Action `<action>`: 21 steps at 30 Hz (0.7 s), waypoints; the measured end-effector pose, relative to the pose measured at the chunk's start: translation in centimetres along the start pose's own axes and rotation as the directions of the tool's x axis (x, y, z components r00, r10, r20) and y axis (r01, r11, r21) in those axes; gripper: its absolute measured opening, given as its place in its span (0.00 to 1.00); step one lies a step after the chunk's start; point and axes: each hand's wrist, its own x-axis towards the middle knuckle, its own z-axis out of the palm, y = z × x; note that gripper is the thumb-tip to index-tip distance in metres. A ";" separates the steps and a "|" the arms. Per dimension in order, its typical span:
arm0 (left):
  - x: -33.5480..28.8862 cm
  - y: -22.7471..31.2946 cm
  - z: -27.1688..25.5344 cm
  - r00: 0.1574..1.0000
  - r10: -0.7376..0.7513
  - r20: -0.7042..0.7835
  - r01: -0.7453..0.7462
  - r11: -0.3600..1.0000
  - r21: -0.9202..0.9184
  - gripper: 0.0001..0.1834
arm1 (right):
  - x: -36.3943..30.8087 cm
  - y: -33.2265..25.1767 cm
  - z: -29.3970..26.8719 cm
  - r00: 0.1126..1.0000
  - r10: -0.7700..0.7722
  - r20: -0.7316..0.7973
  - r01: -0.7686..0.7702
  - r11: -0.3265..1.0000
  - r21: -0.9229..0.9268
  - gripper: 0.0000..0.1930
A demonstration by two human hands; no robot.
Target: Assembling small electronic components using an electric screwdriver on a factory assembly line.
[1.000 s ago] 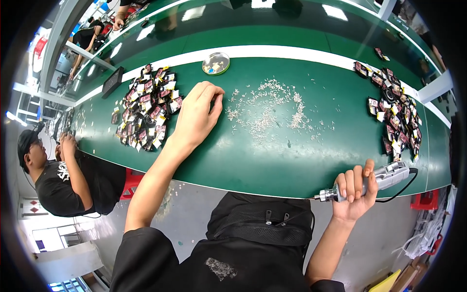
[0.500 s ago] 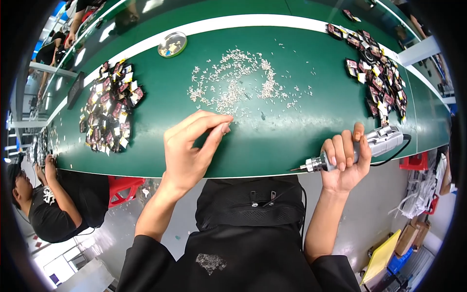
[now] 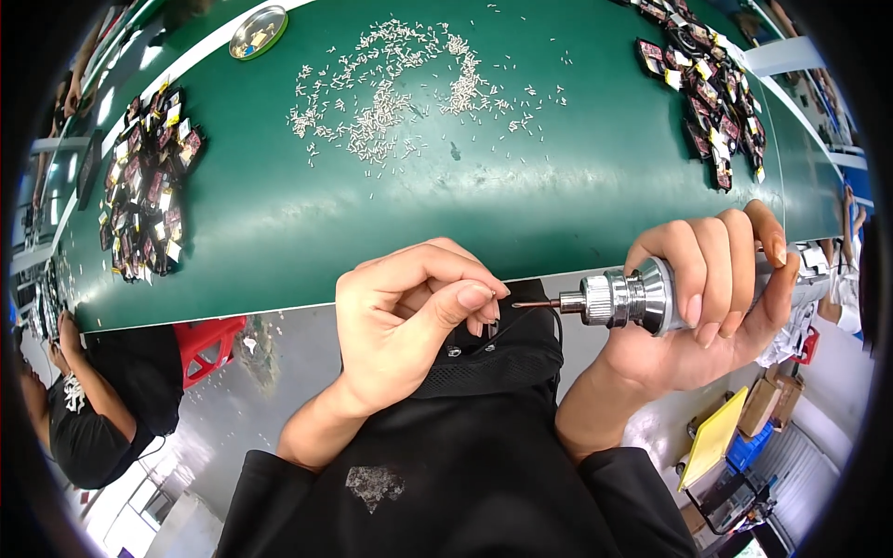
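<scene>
My right hand point(image 3: 712, 288) grips a silver electric screwdriver point(image 3: 633, 298) held level, its thin bit pointing left. My left hand point(image 3: 409, 316) is pinched shut, thumb against forefinger, right at the bit's tip; a tiny screw seems to be between the fingertips but is too small to see clearly. Both hands hover just in front of the near edge of the green table point(image 3: 372, 223). A scatter of small silver screws point(image 3: 400, 84) lies on the table's middle.
A pile of small dark circuit parts point(image 3: 144, 191) lies at the left, another such pile point(image 3: 712, 88) at the right. A round metal dish point(image 3: 258, 31) sits at the far edge. Another person point(image 3: 84, 409) in black sits at the lower left, beside a red stool point(image 3: 209, 344).
My left hand came back from the left pile across the table to the near edge. My right hand lifted the screwdriver up, and bit and fingertips now meet.
</scene>
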 end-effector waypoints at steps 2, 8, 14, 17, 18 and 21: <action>-0.1 -0.2 0.1 1.000 0.007 0.020 -0.006 0.999 -0.043 0.11 | 0.0 0.4 0.1 1.000 -0.025 0.004 0.025 0.996 -0.083 0.06; -0.2 -0.2 0.7 0.999 -0.039 0.018 0.042 0.979 -0.197 0.06 | -0.1 0.3 -0.4 1.000 -0.004 0.016 0.005 0.995 -0.099 0.06; 0.0 0.1 0.8 0.996 -0.088 0.019 0.088 0.996 -0.018 0.02 | -0.3 0.2 -0.6 0.999 -0.003 0.054 0.011 0.988 -0.154 0.06; 0.4 -0.4 0.9 0.988 0.150 0.018 -0.149 0.939 0.310 0.02 | -0.4 0.1 -1.2 0.997 -0.007 0.079 0.023 0.979 -0.203 0.07; 0.7 -0.8 0.8 0.958 0.278 0.069 -0.280 0.862 0.423 0.03 | -0.5 0.1 -1.4 0.997 -0.008 0.078 0.024 0.979 -0.203 0.07; 1.0 -0.9 1.2 0.942 0.319 0.105 -0.328 0.805 0.495 0.04 | -0.3 -0.2 -2.3 0.998 -0.025 0.066 0.037 0.979 -0.199 0.07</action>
